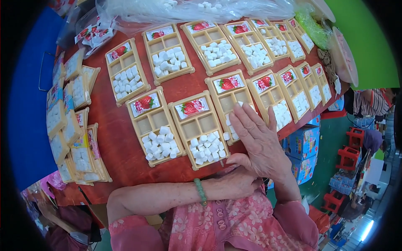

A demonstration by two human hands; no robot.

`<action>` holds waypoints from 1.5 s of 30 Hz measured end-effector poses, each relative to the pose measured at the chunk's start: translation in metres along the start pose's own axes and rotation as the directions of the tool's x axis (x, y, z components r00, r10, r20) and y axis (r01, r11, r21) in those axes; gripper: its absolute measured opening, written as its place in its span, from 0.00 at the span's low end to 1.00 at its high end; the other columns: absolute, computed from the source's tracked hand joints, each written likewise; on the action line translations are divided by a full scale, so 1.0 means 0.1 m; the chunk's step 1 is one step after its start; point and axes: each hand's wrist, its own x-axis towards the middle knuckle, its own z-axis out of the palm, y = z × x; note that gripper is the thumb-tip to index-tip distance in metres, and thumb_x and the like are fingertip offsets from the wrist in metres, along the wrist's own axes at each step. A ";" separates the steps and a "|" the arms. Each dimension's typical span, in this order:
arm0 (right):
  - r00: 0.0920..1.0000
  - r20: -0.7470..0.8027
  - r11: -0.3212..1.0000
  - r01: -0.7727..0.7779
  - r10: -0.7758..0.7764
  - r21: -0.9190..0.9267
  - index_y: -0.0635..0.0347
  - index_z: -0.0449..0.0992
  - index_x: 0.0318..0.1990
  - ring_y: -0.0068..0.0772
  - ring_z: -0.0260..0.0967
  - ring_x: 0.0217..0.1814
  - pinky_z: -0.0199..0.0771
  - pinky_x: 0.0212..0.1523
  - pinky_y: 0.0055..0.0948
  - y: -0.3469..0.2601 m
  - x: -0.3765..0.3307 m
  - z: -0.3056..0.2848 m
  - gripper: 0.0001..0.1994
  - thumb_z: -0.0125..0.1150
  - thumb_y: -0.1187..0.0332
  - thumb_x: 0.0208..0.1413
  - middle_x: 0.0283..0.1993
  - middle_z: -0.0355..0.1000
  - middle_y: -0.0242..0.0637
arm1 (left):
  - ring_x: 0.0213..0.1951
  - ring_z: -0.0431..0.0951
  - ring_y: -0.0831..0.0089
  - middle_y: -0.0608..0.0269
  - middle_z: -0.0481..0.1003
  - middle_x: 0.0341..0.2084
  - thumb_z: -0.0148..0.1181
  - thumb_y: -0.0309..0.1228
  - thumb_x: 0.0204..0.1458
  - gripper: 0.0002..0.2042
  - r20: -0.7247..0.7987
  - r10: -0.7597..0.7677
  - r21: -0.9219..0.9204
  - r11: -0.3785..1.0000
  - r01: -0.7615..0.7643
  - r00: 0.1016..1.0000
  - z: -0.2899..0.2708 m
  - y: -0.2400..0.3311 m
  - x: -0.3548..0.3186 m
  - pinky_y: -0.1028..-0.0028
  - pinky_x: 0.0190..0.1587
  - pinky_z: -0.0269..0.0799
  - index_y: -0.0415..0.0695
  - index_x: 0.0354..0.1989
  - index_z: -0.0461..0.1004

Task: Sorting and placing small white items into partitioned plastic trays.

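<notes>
My right hand (257,140) lies stretched out over a tan compartment tray (212,91), fingers extended and thumb apart, covering part of its white marshmallows (233,133). One marshmallow (240,103) shows by its fingertips. From the lower left my left forearm, with a green bead bracelet, crosses my body. My left hand (242,184) is just below the right one, near the table edge; its fingers are mostly hidden. Beside them, another tray (170,109) holds a strawberry-printed sachet (192,107), two small bare compartments and a heap of marshmallows (207,148).
Similar filled trays stand in two rows across the red table (119,161). Stacked trays (79,146) line the left side. At the back are a plastic bag (176,12) and loose sachets (95,34). Blue boxes (302,144) and red stools (347,157) stand to the right; other people sit nearby.
</notes>
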 end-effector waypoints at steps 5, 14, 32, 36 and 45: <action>0.996 -0.078 0.997 -0.036 0.041 0.069 0.60 0.50 0.73 0.46 0.39 0.80 0.26 0.74 0.57 0.05 -0.01 0.12 0.49 0.46 0.32 0.53 0.77 0.44 0.47 | 0.59 0.68 0.46 0.37 0.70 0.54 0.54 0.30 0.55 0.21 0.058 0.003 -0.034 0.999 -0.001 0.998 0.01 -0.03 0.01 0.57 0.63 0.62 0.33 0.57 0.68; 0.950 -0.312 0.983 0.082 -0.027 0.164 0.52 0.67 0.64 0.52 0.44 0.78 0.41 0.72 0.55 0.04 0.02 0.15 0.30 0.67 0.59 0.53 0.75 0.49 0.46 | 0.41 0.76 0.43 0.36 0.75 0.36 0.51 0.26 0.54 0.11 -0.059 0.050 0.020 0.999 -0.049 0.997 0.13 -0.14 0.00 0.54 0.47 0.71 0.31 0.41 0.72; 0.851 -0.478 0.907 0.003 0.219 0.420 0.61 0.77 0.35 0.57 0.55 0.73 0.60 0.67 0.47 0.15 -0.07 0.02 0.09 0.67 0.78 0.45 0.66 0.64 0.51 | 0.37 0.78 0.53 0.44 0.78 0.34 0.52 0.35 0.59 0.14 0.100 -0.225 -0.029 0.973 0.229 0.969 -0.10 0.10 0.05 0.60 0.44 0.72 0.36 0.42 0.75; 0.832 -0.490 0.901 -0.026 0.259 0.433 0.60 0.78 0.38 0.59 0.54 0.73 0.58 0.67 0.46 0.21 -0.11 0.05 0.11 0.68 0.79 0.45 0.67 0.63 0.50 | 0.29 0.76 0.63 0.49 0.77 0.28 0.53 0.38 0.60 0.14 0.062 -0.290 -0.129 0.946 0.296 0.955 -0.09 0.09 0.05 0.64 0.35 0.71 0.38 0.41 0.76; 0.863 -0.449 0.925 -0.052 0.231 0.377 0.60 0.80 0.38 0.54 0.56 0.73 0.59 0.67 0.45 0.15 0.02 -0.01 0.11 0.67 0.80 0.45 0.66 0.66 0.47 | 0.30 0.74 0.69 0.53 0.77 0.28 0.53 0.37 0.62 0.13 0.058 -0.287 -0.162 0.942 0.293 0.956 -0.06 0.04 0.07 0.68 0.36 0.71 0.40 0.44 0.76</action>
